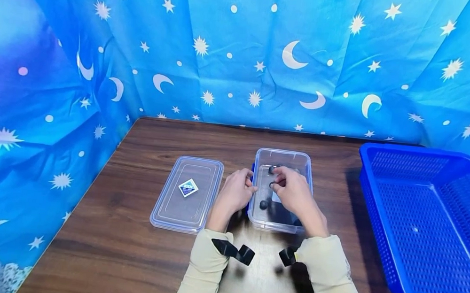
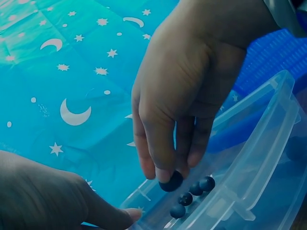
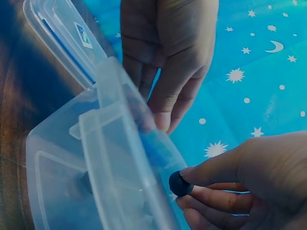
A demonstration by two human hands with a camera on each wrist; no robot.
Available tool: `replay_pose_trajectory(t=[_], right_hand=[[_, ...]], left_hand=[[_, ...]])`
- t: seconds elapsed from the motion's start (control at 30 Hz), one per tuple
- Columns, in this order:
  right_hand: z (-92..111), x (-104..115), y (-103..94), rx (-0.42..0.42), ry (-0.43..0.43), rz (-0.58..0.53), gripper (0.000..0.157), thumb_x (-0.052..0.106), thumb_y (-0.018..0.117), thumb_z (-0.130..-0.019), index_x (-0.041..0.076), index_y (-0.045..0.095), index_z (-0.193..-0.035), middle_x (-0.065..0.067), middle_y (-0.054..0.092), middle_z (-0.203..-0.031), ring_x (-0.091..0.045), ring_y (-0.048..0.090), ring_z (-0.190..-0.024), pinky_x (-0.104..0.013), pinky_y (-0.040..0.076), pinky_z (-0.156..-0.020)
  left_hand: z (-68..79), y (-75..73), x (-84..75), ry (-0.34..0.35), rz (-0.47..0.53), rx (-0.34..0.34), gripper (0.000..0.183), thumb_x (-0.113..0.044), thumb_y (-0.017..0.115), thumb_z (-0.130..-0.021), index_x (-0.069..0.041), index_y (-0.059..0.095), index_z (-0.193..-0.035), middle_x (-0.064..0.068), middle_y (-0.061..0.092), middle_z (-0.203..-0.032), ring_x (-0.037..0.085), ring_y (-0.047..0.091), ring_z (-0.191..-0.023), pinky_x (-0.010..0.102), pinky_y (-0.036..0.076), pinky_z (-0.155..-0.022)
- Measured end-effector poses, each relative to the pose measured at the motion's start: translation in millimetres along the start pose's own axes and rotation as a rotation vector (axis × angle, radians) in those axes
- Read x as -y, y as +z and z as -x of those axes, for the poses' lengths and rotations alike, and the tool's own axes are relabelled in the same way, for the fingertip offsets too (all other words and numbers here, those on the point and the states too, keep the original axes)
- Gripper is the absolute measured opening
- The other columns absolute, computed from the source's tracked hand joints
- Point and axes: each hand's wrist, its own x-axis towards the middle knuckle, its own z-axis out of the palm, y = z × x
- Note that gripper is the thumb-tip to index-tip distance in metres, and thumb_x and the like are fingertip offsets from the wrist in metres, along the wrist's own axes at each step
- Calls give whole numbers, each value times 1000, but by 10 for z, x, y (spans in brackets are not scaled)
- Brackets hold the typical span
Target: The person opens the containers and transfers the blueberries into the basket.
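A clear plastic box (image 1: 277, 226) stands uncovered on the table, with small dark balls in it; one ball (image 1: 264, 205) lies toward its near left. My right hand (image 1: 296, 192) is over the box. Between its thumb and fingertips it pinches a dark ball (image 3: 180, 184), at the box rim in the right wrist view. Several other balls (image 2: 178, 211) show below it in the left wrist view. At the box's left side, my left hand (image 1: 235, 191) grips the rim with its thumb and curled fingers, near a blue latch (image 1: 252, 168).
A clear lid (image 1: 170, 201) with a diamond-shaped label lies flat to the left of the box. At the right stands a large blue perforated basket (image 1: 383, 236). A blue star-and-moon cloth (image 1: 242, 71) hangs behind the wooden table (image 1: 123, 249).
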Motion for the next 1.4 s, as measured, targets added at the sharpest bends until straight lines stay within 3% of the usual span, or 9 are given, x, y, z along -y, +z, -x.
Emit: replay_pose_trajectory(t=[0.5,1.4], right_hand=[[73,-24,-269,-21,19,-42,34,6,61,-91,1,57,-124,-14,66,-102,-25,63,-93,-38,52,-78],[177,49,-861,-64,35,5,36,8,60,-93,4,55,-128,-14,65,-108,-27,61,-99,-42,51,-86]], left_hand=[[-70,87,-70,-3,-8,17,35,-12,68,-87,-2,60,-120,5,63,-91,23,58,-94,38,46,-90],[-43,26,-70,-14,-44,10,35,-11,67,-87,1,59,-119,6,64,-89,26,60,-93,39,45,-93]])
